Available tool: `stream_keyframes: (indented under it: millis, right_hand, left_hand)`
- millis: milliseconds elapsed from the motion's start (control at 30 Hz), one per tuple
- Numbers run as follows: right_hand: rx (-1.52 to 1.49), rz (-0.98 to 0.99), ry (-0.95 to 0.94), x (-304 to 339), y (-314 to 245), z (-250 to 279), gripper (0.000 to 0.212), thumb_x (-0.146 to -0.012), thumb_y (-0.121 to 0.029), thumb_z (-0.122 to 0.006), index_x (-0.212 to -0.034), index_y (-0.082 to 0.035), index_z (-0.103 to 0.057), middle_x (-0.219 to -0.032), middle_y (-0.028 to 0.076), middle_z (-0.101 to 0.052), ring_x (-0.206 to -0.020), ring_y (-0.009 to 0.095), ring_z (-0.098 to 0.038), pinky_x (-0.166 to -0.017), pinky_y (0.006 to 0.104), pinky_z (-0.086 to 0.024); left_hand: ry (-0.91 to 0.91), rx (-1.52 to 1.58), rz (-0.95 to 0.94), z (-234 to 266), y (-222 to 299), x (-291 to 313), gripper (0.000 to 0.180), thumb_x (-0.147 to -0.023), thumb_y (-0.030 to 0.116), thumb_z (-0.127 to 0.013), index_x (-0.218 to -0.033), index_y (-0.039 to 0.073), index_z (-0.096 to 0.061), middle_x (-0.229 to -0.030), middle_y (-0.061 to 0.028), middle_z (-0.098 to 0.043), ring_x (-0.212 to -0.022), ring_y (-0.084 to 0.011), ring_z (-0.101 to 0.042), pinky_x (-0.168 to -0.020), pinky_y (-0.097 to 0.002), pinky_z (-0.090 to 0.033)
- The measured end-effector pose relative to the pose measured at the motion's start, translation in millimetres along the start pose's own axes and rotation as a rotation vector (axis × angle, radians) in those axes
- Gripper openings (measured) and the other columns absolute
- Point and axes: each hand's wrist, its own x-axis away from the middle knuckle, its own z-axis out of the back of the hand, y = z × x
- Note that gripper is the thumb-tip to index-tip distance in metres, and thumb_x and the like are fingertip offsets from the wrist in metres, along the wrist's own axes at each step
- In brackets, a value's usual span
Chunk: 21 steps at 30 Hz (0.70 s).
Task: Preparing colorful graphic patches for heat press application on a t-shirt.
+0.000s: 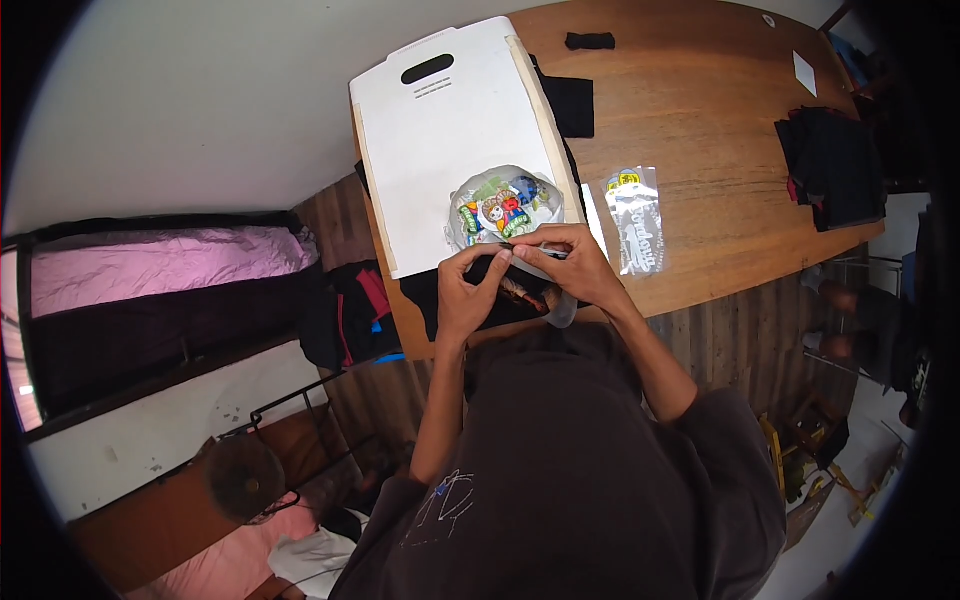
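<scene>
My left hand (pixel 470 292) and my right hand (pixel 577 264) meet fingertip to fingertip, each closed in a pinch. A small piece of clear plastic film (pixel 563 311) hangs below my right hand, and its upper part seems to run between the fingers of both. Just beyond the fingertips lies a crumpled, see-through plastic bundle (pixel 500 210) with bright cartoon prints. It rests on a white board (pixel 440 130) with a dark handle slot. Black cloth (pixel 425 300) lies under my hands at the board's near end; part of a print shows on it.
A wooden table (pixel 720 120) carries the board. To its right lies a clear printed sheet (pixel 634 220). Folded dark clothes (pixel 832 165) are stacked at the table's right end. A small black roll (pixel 590 41) sits at the back. A fan (pixel 245 478) stands lower left.
</scene>
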Motion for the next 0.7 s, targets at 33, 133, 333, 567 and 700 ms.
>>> stream_keyframes:
  millis: [33, 133, 333, 567, 700]
  right_hand:
    - [0.000, -0.005, -0.001, 0.2, -1.1, -0.1, 0.021, -0.089, -0.012, -0.072, -0.105, 0.001, -0.073, -0.096, 0.013, -0.073, -0.090, 0.014, -0.067, -0.085, 0.0293, -0.053]
    - [0.017, 0.000, -0.030, -1.9, 0.4, 0.6, 0.020, -0.089, -0.012, -0.072, -0.105, 0.001, -0.073, -0.095, 0.012, -0.073, -0.090, 0.014, -0.067, -0.085, 0.0293, -0.053]
    - [-0.015, 0.011, -0.023, -2.2, 1.6, -1.1, 0.020, -0.090, -0.012, -0.072, -0.106, 0.000, -0.073, -0.096, 0.012, -0.073, -0.092, 0.014, -0.067, -0.087, 0.0294, -0.053]
    - [-0.004, -0.009, -0.003, -1.0, -0.4, -2.7, 0.021, -0.090, -0.013, -0.072, -0.106, 0.000, -0.073, -0.097, 0.011, -0.073, -0.093, 0.013, -0.067, -0.087, 0.0295, -0.053]
    - [-0.008, 0.015, -0.024, -3.6, 4.8, -2.7, 0.021, -0.090, -0.013, -0.072, -0.106, 0.000, -0.073, -0.097, 0.011, -0.073, -0.093, 0.013, -0.067, -0.087, 0.0296, -0.053]
  left_hand:
    - [0.001, 0.000, 0.000, 0.0, -0.9, 0.1, 0.019, -0.090, 0.014, -0.071, -0.095, -0.004, -0.072, -0.087, -0.0087, -0.073, -0.082, -0.0102, -0.064, -0.077, -0.0258, -0.049]
    - [0.004, 0.017, -0.016, -0.4, -1.9, 0.2, 0.019, -0.090, 0.015, -0.072, -0.095, -0.004, -0.072, -0.086, -0.0088, -0.073, -0.082, -0.0103, -0.064, -0.077, -0.0260, -0.049]
    - [-0.005, -0.006, -0.018, -0.2, 2.5, -0.2, 0.019, -0.089, 0.015, -0.072, -0.094, -0.004, -0.072, -0.085, -0.0093, -0.073, -0.080, -0.0100, -0.064, -0.075, -0.0259, -0.050]
    - [-0.013, -0.013, -0.021, 0.7, 1.7, -0.2, 0.019, -0.089, 0.014, -0.072, -0.093, -0.004, -0.071, -0.083, -0.0092, -0.072, -0.078, -0.0097, -0.064, -0.072, -0.0260, -0.050]
    - [-0.042, -0.021, -0.027, 2.2, -3.4, -1.4, 0.019, -0.089, 0.015, -0.072, -0.091, -0.004, -0.071, -0.080, -0.0092, -0.072, -0.075, -0.0093, -0.063, -0.070, -0.0259, -0.050]
